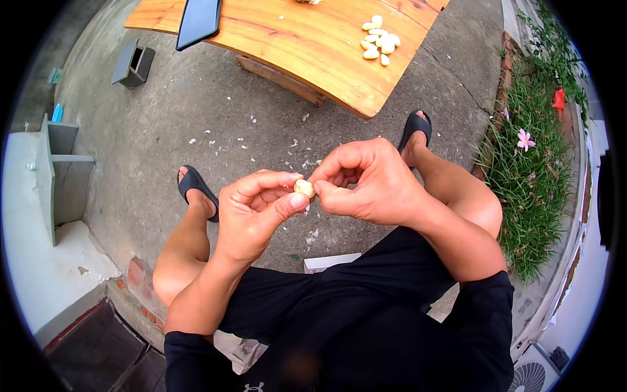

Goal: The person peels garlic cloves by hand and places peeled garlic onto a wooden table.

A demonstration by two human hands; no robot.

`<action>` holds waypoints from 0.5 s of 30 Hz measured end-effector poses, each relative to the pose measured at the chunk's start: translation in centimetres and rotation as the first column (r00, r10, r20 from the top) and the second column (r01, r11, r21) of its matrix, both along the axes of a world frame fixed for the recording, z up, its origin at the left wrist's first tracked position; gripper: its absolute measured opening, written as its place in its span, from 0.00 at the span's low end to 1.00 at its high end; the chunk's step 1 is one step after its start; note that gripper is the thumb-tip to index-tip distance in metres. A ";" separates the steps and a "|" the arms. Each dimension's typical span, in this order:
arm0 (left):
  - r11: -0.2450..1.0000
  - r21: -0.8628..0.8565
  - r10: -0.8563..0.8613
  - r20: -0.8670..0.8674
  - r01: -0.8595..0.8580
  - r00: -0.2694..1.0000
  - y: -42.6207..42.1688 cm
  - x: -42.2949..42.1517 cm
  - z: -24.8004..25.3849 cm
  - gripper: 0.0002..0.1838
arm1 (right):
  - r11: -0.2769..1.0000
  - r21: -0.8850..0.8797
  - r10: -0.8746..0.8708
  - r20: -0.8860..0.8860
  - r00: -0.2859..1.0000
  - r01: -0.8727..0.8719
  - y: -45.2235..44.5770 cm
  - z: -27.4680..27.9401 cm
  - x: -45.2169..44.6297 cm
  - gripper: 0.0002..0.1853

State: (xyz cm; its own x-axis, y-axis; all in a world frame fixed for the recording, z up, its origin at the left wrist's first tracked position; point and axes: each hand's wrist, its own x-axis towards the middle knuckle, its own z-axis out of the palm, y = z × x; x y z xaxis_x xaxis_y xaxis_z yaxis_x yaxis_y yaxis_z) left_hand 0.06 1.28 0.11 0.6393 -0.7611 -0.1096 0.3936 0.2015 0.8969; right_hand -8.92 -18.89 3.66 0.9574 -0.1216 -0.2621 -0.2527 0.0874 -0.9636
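Between the thumb and fingertips of my left hand (258, 208) is a pale garlic clove (304, 188), held above the ground between my knees. My right hand (372, 185) is closed in a pinch at the clove's right edge, thumb against forefinger. Whether a strip of skin lies in that pinch is too small to tell. Farther off, a small pile of peeled garlic cloves (380, 42) rests on the wooden table (307, 46), near its right end.
A dark-screened phone (199, 23) lies at the table's left edge. White skin flakes (239, 139) are scattered over the concrete. At left stands a small grey box (133, 64); along the right runs a grassy bed (529, 176) with pink flowers. My sandalled feet flank the table's near side.
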 end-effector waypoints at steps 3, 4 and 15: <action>1.000 0.017 0.001 0.006 -0.001 1.000 0.0 -0.1 0.2 0.14 | 1.000 -0.015 0.026 -0.037 0.999 -0.027 -0.1 0.6 0.0 0.02; 1.000 0.023 0.006 -0.003 -0.006 1.000 -0.1 -0.2 0.3 0.14 | 1.000 0.007 0.017 -0.039 0.999 -0.017 -0.1 0.6 0.0 0.02; 0.998 0.044 0.028 0.111 -0.033 0.993 -0.3 -0.3 0.3 0.13 | 1.000 0.015 0.007 0.009 1.000 -0.008 -0.1 -0.2 0.0 0.01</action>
State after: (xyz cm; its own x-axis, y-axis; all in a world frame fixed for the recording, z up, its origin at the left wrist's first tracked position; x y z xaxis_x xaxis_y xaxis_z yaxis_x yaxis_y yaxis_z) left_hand -0.20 0.97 0.43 0.6722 -0.7369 -0.0713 0.2863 0.1699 0.9430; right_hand -8.90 -18.99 3.47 0.9605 -0.1105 -0.2553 -0.2449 0.0996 -0.9644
